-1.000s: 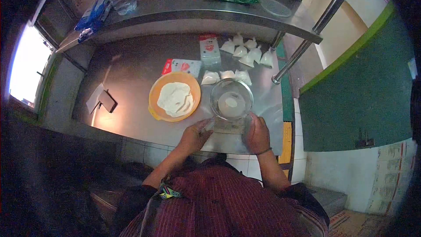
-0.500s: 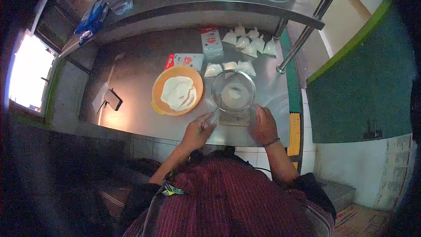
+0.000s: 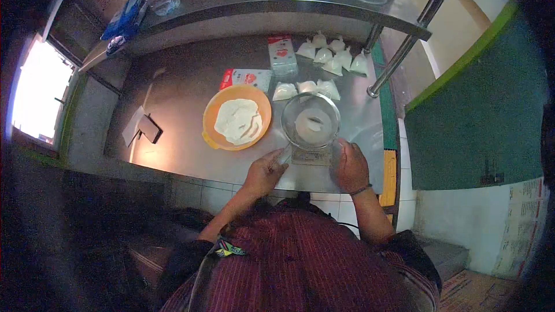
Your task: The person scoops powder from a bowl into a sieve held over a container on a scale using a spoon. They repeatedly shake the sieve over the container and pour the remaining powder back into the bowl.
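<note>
A round metal bowl [image 3: 310, 121] with some white powder in it stands on a small scale [image 3: 312, 156]. Just below its left side, my left hand [image 3: 267, 172] is closed, its fingers pinched on what looks like a thin clear plastic bag. My right hand [image 3: 351, 164] is beside the scale's right edge, its fingers pressed together; whatever it may hold is hidden. An orange basin [image 3: 208, 117] of white powder [image 3: 238, 120] is left of the bowl. Three filled bags [image 3: 307, 88] lie behind the bowl.
Several knotted bags of powder [image 3: 332, 58] stand at the back right. Two red-and-white packs [image 3: 281, 58] are behind the basin. A phone on a stand [image 3: 149, 129] is at the left. Above runs a metal shelf [image 3: 254, 7], with its post [image 3: 399, 58] at the right.
The whole view has shifted slightly. Both hands remain at the bowl and scale in nearly the same pose, and the powder in the bowl shows a darker gap.
</note>
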Motion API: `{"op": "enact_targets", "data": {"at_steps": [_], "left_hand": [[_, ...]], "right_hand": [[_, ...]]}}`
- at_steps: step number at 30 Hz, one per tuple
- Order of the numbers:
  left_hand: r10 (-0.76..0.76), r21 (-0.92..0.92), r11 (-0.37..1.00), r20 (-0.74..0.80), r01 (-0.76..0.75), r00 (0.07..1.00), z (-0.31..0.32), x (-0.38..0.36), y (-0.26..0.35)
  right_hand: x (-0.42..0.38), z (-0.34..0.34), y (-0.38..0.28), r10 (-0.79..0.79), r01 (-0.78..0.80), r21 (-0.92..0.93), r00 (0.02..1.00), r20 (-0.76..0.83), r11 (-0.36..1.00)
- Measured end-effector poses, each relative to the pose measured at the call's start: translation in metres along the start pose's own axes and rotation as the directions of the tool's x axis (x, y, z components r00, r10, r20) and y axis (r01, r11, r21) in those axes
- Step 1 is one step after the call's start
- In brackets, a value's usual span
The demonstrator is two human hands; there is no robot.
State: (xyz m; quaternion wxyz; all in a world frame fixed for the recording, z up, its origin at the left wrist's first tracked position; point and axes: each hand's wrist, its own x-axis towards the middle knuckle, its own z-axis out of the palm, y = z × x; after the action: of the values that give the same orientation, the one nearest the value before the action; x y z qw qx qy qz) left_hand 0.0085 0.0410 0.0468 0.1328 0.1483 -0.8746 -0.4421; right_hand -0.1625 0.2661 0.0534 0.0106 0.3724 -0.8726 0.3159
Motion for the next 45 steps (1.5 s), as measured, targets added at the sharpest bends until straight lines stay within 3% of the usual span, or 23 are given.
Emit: {"op": "enact_targets", "data": {"at_steps": [2, 4, 6, 7, 9, 10, 12, 13, 15, 18, 21, 23, 26, 28, 31, 33, 36, 39, 40, 42, 45], "left_hand": [[-0.013, 0.012, 1.0, -0.002, 0.013, 1.0, 0.003, -0.002, -0.007], [-0.026, 0.022, 0.999, 0.003, 0.026, 1.0, 0.006, -0.003, -0.013], [0.12, 0.014, 0.993, -0.085, -0.119, 0.989, 0.007, -0.001, -0.014], [0.12, 0.013, 0.993, -0.088, -0.119, 0.989, 0.006, 0.0, -0.012], [-0.088, 0.028, 0.996, 0.027, 0.087, 0.996, 0.003, -0.001, -0.008], [-0.09, 0.027, 0.996, 0.028, 0.089, 0.996, 0.003, 0.0, -0.011], [0.184, 0.139, 0.975, -0.069, -0.173, 0.981, 0.003, 0.002, -0.013], [0.186, 0.137, 0.975, -0.067, -0.176, 0.98, 0.002, 0.003, -0.01], [-0.026, 0.036, 0.999, 0.004, 0.026, 1.0, -0.003, 0.003, -0.003], [-0.049, 0.051, 0.998, 0.031, 0.048, 0.998, -0.006, 0.004, -0.002], [-0.073, 0.075, 0.995, 0.045, 0.069, 0.996, -0.005, 0.006, 0.0], [-0.011, 0.077, 0.997, 0.024, 0.009, 1.0, -0.003, 0.007, -0.004], [0.068, 0.082, 0.994, -0.009, -0.067, 0.998, 0.0, 0.007, -0.009], [0.087, 0.082, 0.993, -0.021, -0.085, 0.996, -0.001, 0.008, -0.007], [-0.027, 0.105, 0.994, 0.052, 0.021, 0.998, -0.001, 0.008, -0.008], [0.039, 0.1, 0.994, 0.022, -0.041, 0.999, 0.001, 0.008, -0.011], [0.067, 0.069, 0.995, -0.018, -0.066, 0.998, 0.003, 0.008, -0.012], [0.074, 0.044, 0.996, -0.013, -0.074, 0.997, 0.002, 0.007, -0.01], [0.074, 0.043, 0.996, -0.013, -0.074, 0.997, 0.001, 0.007, -0.008], [-0.05, 0.064, 0.997, 0.04, 0.047, 0.998, 0.001, 0.007, -0.007], [0.055, 0.088, 0.995, -0.001, -0.055, 0.998, 0.003, 0.007, -0.012]], "right_hand": [[0.002, -0.005, -0.005, -0.043, 0.047, 0.047, 0.996, -0.08, 0.998], [0.002, -0.002, -0.004, -0.017, 0.017, 0.015, 1.0, -0.024, 1.0], [0.001, -0.001, -0.003, 0.009, -0.009, -0.018, 1.0, 0.026, 1.0], [0.001, 0.0, -0.003, 0.006, -0.006, 0.014, 1.0, -0.003, 1.0], [0.002, 0.002, -0.002, -0.002, 0.004, 0.048, 1.0, -0.03, 0.999], [0.002, 0.002, -0.002, -0.011, 0.013, 0.027, 0.998, -0.067, 1.0], [0.0, 0.002, 0.0, -0.017, 0.017, 0.003, 0.994, -0.105, 1.0], [0.002, 0.001, 0.0, -0.016, 0.016, -0.006, 0.997, -0.075, 1.0], [0.007, -0.002, -0.005, -0.022, 0.021, -0.012, 0.999, -0.047, 1.0], [0.008, -0.007, -0.016, -0.046, 0.041, -0.057, 0.996, -0.074, 0.998], [0.011, 0.002, -0.01, 0.044, -0.047, -0.018, 0.986, -0.16, 0.999], [0.013, 0.004, -0.011, 0.137, -0.139, -0.055, 0.99, -0.026, 0.989], [0.009, 0.005, -0.012, 0.093, -0.093, -0.005, 0.995, 0.038, 0.996], [0.007, 0.001, -0.015, 0.074, -0.074, 0.007, 0.997, -0.017, 0.997], [0.01, -0.006, -0.023, 0.07, -0.069, 0.012, 0.993, -0.095, 0.998], [0.009, -0.005, -0.021, 0.086, -0.086, 0.005, 0.989, -0.122, 0.996], [0.005, 0.003, -0.01, 0.094, -0.095, -0.031, 0.995, -0.041, 0.995], [0.003, 0.004, -0.01, 0.043, -0.04, 0.059, 0.997, -0.056, 0.997], [0.003, 0.003, -0.014, 0.041, -0.035, 0.047, 0.991, -0.126, 0.998], [0.003, 0.003, -0.015, 0.038, -0.032, 0.035, 0.98, -0.194, 0.999], [0.002, 0.007, -0.01, 0.076, -0.077, 0.002, 0.987, -0.14, 0.997]]}}
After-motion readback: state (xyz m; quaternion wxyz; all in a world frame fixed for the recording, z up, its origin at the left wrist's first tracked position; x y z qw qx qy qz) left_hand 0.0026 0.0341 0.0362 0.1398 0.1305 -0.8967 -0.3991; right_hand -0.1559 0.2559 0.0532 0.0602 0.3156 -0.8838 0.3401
